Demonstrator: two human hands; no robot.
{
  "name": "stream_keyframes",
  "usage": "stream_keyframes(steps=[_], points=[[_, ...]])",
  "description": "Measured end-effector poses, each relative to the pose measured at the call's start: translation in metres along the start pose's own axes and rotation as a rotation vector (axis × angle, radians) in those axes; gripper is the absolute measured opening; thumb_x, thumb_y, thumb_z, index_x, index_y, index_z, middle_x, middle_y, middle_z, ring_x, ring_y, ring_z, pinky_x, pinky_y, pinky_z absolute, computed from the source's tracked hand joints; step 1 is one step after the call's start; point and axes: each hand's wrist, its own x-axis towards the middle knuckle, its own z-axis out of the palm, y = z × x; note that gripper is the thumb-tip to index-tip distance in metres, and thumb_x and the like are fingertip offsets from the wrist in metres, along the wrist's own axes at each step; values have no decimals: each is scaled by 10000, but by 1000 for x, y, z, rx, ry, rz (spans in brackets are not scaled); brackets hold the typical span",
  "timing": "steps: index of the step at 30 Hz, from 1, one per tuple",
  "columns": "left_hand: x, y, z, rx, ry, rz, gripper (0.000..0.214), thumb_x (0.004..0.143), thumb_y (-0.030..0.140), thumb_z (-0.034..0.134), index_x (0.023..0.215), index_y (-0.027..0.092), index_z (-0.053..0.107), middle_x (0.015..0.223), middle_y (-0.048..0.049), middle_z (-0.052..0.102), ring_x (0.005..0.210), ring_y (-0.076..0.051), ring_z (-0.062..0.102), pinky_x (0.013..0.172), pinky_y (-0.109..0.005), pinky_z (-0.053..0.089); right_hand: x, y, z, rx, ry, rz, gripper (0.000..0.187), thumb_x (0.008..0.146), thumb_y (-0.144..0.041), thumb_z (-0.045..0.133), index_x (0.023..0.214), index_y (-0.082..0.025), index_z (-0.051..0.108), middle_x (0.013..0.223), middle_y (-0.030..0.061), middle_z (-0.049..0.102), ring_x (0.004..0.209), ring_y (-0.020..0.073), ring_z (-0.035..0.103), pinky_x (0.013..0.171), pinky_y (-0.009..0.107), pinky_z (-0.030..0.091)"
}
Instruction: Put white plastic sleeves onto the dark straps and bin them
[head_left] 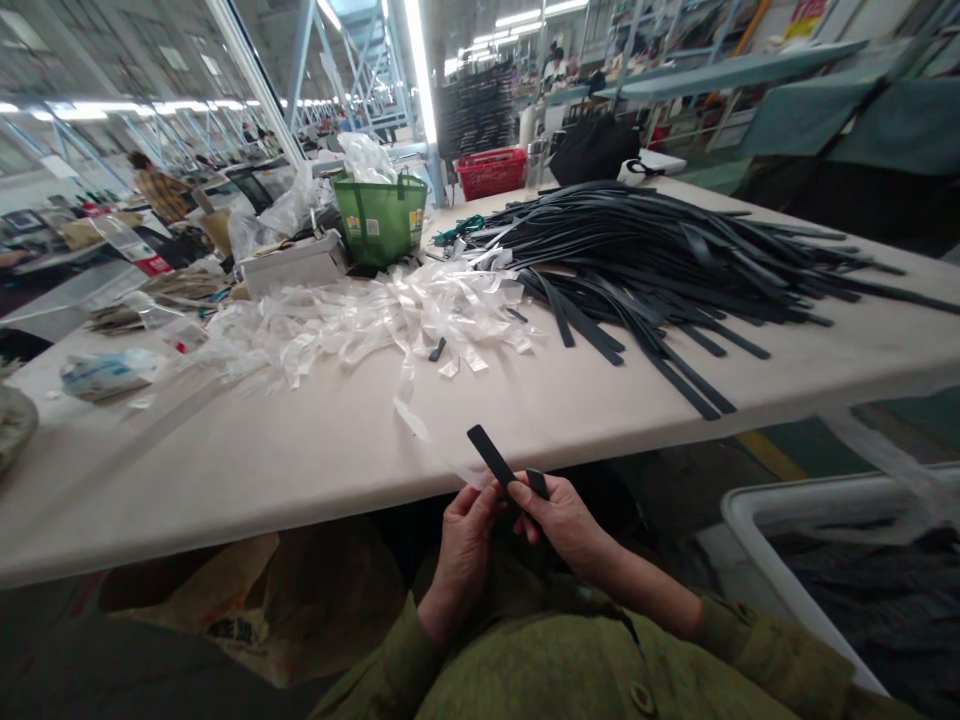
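Close to my body, at the table's front edge, my right hand [562,515] is closed round a black strap [491,455]. One flat end of the strap points up and away to the left, and a bent part shows above my fingers. Against it my left hand [466,530] is pinched on a clear plastic strip [411,418], which runs back over the table to a loose heap of similar clear strips [337,325]. A large bundle of black straps [652,250] lies beyond on the right. My lower fingers are partly hidden.
A green bag [381,220] stands behind the clear heap, near a white box [292,265]. Farther back is a red basket [491,175]. A white-rimmed bin [757,530] holding dark material stands at the lower right. A brown sack [277,600] sits under the table.
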Motion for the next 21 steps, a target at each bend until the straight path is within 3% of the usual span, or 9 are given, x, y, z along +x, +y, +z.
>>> stream_keyframes(steps=[4,8,12,14,21], points=[[-2,4,6,-59,42,-51,258,710,364,819,857,162,760,948,-56,766,934,-179,681,826,-256,491,-13,4,-22,-25,20,-17,532,836,-634,591,971,-133,703,557,-33,559,415,85,441,458,227,388],[3,3,9,-245,96,-203,286,629,300,884,838,171,737,897,-24,769,855,-136,698,794,-239,518,-38,7,-53,-252,70,-59,497,925,-597,478,1001,-152,686,595,-30,532,450,105,453,443,229,347],[8,-1,14,-313,115,-276,274,607,269,900,772,165,707,809,-10,758,782,-135,702,759,-253,544,-64,12,-75,-561,42,-260,357,995,-443,420,951,-185,662,826,41,656,723,169,604,653,267,456],[9,-4,17,-326,107,-277,259,634,284,887,761,166,695,791,-8,750,779,-138,703,756,-258,550,-72,14,-80,-676,36,-320,318,1007,-389,398,970,-194,647,871,50,671,796,182,625,703,271,458],[10,-11,28,-291,87,-240,257,655,269,872,805,179,684,883,-16,753,838,-149,703,785,-259,543,-69,12,-77,-872,73,-356,311,1007,-335,360,995,-192,635,897,66,685,787,193,655,650,266,445]])
